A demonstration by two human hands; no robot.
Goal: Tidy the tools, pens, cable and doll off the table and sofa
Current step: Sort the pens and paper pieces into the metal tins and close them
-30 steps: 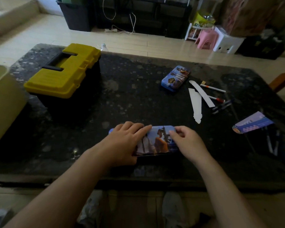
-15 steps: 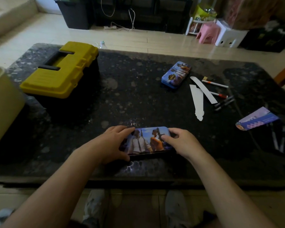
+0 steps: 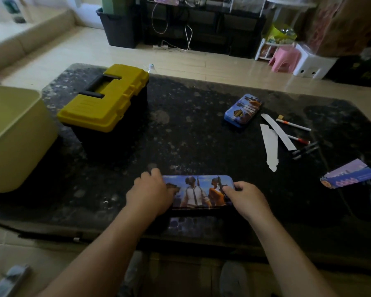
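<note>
My left hand (image 3: 149, 192) and right hand (image 3: 247, 198) grip the ends of the pencil case (image 3: 198, 192), fingers curled. It lies at the near edge of the table (image 3: 180, 136).

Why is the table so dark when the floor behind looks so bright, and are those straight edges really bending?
Head view: daylight washes out the pale tiled floor, leaving the black speckled stone table underexposed; the wide lens bows the table's edges; both hands on the illustrated pencil tin look slightly soft.
</note>
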